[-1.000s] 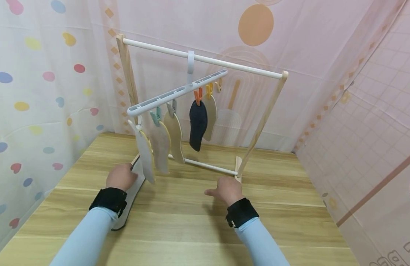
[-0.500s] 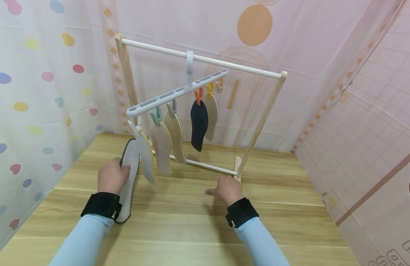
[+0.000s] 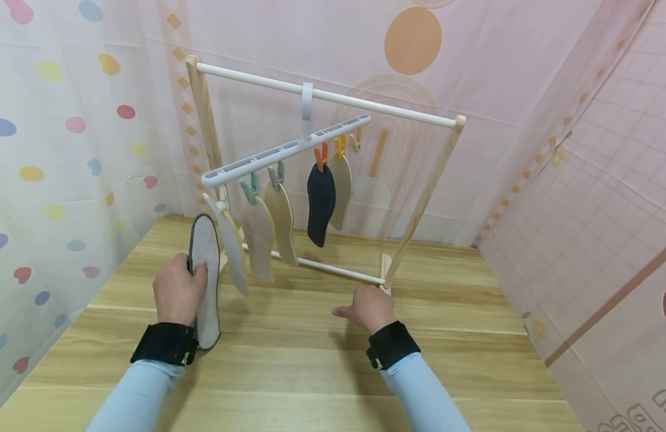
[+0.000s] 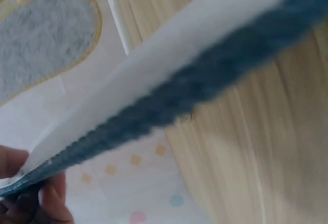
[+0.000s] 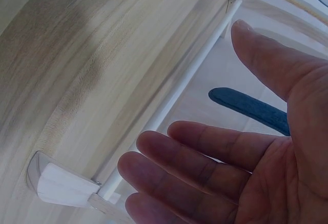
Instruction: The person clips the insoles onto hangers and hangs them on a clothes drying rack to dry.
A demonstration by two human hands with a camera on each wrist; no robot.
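Note:
My left hand [image 3: 179, 291] pinches a grey insole [image 3: 207, 300] with a dark edge, thumb across its face, held upright left of the rack. In the left wrist view the insole [image 4: 154, 85] runs edge-on across the frame, fingers at its lower-left end. My right hand [image 3: 368, 309] holds nothing, near the rack's right foot; the right wrist view shows its palm with fingers and thumb spread loosely. A pale blue clip hanger [image 3: 279, 155] carries several insoles: a grey one [image 3: 233, 252] nearest, a pale one [image 3: 257, 234], a beige one [image 3: 281, 222], a dark one [image 3: 321, 204] and another beige one [image 3: 341, 192].
The hanger hooks over the top bar [image 3: 376, 107] of a wooden rack [image 3: 427, 192]. A tan clip [image 3: 356, 141] at the far end holds nothing. A lower bar [image 3: 333, 270] spans the feet above the wood-grain table [image 3: 311, 372]. Patterned curtains [image 3: 84, 156] stand behind and beside.
My left hand has drawn the insole up and back to the left, turning its grey face toward the head camera. The hanger has swayed slightly. My right hand has stayed put.

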